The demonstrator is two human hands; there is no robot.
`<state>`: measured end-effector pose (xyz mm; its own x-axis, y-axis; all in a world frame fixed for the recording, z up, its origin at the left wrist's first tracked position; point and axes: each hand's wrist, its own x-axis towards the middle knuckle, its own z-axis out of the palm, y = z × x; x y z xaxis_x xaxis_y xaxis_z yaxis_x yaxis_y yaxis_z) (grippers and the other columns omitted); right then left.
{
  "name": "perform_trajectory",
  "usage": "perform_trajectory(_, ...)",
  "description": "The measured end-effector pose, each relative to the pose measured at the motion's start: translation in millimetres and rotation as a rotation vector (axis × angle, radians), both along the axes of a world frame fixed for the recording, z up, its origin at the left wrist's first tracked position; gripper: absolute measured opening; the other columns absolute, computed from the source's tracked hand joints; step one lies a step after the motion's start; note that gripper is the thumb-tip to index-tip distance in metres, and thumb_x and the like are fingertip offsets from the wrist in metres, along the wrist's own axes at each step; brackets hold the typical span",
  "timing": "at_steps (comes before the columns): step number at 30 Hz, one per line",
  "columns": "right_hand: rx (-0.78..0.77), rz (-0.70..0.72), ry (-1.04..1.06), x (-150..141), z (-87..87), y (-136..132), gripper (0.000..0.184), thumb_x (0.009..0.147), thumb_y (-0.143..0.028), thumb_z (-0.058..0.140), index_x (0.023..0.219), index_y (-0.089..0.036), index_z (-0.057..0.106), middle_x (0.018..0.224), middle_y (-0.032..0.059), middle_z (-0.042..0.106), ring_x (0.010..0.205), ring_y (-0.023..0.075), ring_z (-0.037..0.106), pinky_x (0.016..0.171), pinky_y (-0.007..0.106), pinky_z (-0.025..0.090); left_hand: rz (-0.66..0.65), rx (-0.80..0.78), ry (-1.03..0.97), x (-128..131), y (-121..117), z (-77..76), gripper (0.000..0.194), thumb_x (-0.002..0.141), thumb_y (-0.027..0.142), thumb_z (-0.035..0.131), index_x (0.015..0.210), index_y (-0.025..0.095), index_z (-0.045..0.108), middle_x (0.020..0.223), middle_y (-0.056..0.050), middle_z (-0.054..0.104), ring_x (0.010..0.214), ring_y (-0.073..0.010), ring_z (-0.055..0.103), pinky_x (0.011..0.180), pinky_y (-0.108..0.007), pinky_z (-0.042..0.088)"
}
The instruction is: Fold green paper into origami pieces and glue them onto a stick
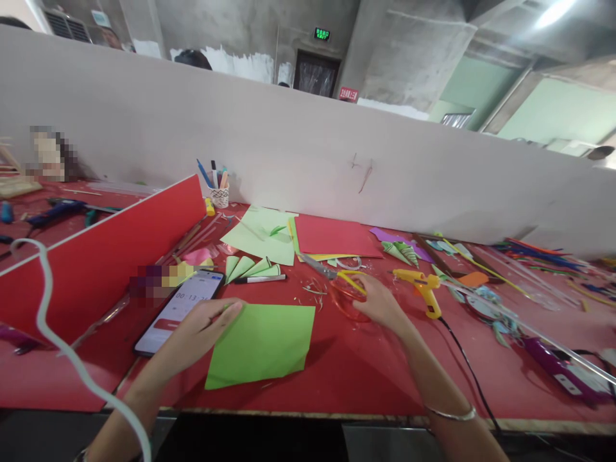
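Note:
My left hand (pixel 206 324) pinches the upper left corner of a bright green sheet of paper (pixel 264 346), which lies over the red tabletop near its front edge. To the right of the sheet, my right hand (pixel 380 303) has its fingers at the yellow and orange-red handles of a pair of scissors (pixel 326 272). The blades point away to the upper left. Beyond the paper lie a marker (pixel 260 279) and several folded green paper pieces (pixel 245 266). A phone (pixel 185 308) with a timer on its screen lies beside my left hand.
A yellow glue gun (pixel 423 287) with a black cord lies right of my right hand. Behind are red sheets (pixel 337 237), pale green paper (pixel 262 224) and a pen cup (pixel 220 196). A red board (pixel 120 256) stands at left; a purple power strip (pixel 561 369) lies at right.

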<state>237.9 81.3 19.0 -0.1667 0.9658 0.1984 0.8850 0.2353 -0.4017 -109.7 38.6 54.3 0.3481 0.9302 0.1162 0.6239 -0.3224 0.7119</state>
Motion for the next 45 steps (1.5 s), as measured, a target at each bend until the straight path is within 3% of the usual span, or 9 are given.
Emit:
perform_trajectory(8,0.041,-0.216,0.116,5.8,2.7,57.3,0.038,0.065,-0.024,0.057,0.101,-0.014,0.052,0.088,0.0064,0.062,0.079,0.0179,0.058,0.068,0.028,0.042,-0.026,-0.055,-0.027,16.6,7.4,-0.6,0.037,0.087,0.044,0.026,0.06,0.018,0.033,0.058,0.004,0.033,0.054,-0.0103,0.033,0.051,-0.023,0.028)
perform_trajectory(15,0.094,-0.23,0.117,-9.8,-12.8,94.3,0.017,0.068,-0.021,0.054,0.083,-0.013,0.058,0.087,0.0082,0.06,0.091,0.021,0.053,0.082,0.036,0.037,-0.19,-0.102,0.022,23.9,19.9,-1.1,0.035,0.087,0.041,0.026,0.062,0.017,0.033,0.059,0.004,0.032,0.055,-0.01,0.032,0.051,-0.022,0.025)
perform_trajectory(20,0.075,-0.054,0.187,-38.5,16.9,57.9,0.024,0.078,-0.028,0.049,0.098,-0.016,0.054,0.099,0.0056,0.059,0.092,0.0145,0.054,0.08,0.027,0.04,-0.153,-0.011,0.055,38.8,30.2,7.6,0.035,0.086,0.038,0.028,0.059,0.017,0.035,0.058,0.003,0.034,0.055,-0.0105,0.033,0.05,-0.022,0.025)
perform_trajectory(23,-0.154,0.456,0.327,-67.7,36.3,17.2,0.025,0.084,-0.03,0.041,0.104,-0.019,0.052,0.099,0.0038,0.06,0.088,0.0121,0.055,0.076,0.023,0.041,-0.159,0.032,0.051,54.2,31.6,11.1,0.036,0.086,0.037,0.028,0.059,0.016,0.04,0.058,0.002,0.039,0.055,-0.011,0.036,0.05,-0.023,0.025)
perform_trajectory(25,-0.194,0.55,0.269,-83.7,41.4,-5.4,0.02,0.084,-0.027,0.041,0.093,-0.018,0.056,0.088,0.0027,0.061,0.079,0.0117,0.055,0.069,0.022,0.04,-0.178,0.065,0.06,63.0,31.2,9.5,0.036,0.086,0.035,0.027,0.06,0.016,0.042,0.058,0.002,0.043,0.055,-0.011,0.038,0.05,-0.023,0.024)
perform_trajectory(29,-0.062,0.408,0.115,-99.7,35.8,-24.0,0.019,0.08,-0.015,0.038,0.07,-0.016,0.054,0.062,-0.0011,0.053,0.056,0.0092,0.045,0.052,0.02,0.03,-0.192,0.11,0.146,73.6,30.6,-1.2,0.034,0.084,0.034,0.033,0.059,0.015,0.045,0.056,0.002,0.045,0.053,-0.0106,0.038,0.049,-0.024,0.021)
perform_trajectory(34,0.101,0.282,0.038,-105.3,28.0,-22.5,0.014,0.072,-0.013,0.043,0.06,-0.018,0.049,0.054,-0.0038,0.046,0.05,0.008,0.037,0.049,0.02,0.021,-0.187,0.046,0.148,75.1,28.4,-8.9,0.039,0.084,0.036,0.035,0.054,0.014,0.045,0.051,0.002,0.043,0.049,-0.0093,0.035,0.047,-0.023,0.018)
perform_trajectory(39,0.126,0.315,0.014,-85.0,23.4,-22.1,0.014,0.069,-0.011,0.041,0.057,-0.017,0.047,0.052,-0.0048,0.042,0.049,0.0067,0.035,0.048,0.019,0.02,-0.242,0.002,0.059,50.7,25.1,-0.4,0.042,0.087,0.04,0.028,0.055,0.015,0.04,0.052,0.004,0.036,0.051,-0.009,0.033,0.048,-0.022,0.02)
perform_trajectory(45,0.185,0.134,-0.098,-45.7,18.9,-24.2,0.016,0.074,-0.014,0.041,0.061,-0.018,0.049,0.056,-0.0019,0.047,0.052,0.0099,0.04,0.053,0.021,0.027,-0.15,0.094,0.215,14.1,26.2,15.4,0.041,0.086,0.041,0.032,0.054,0.016,0.037,0.049,0.004,0.033,0.048,-0.0093,0.032,0.049,-0.023,0.02)
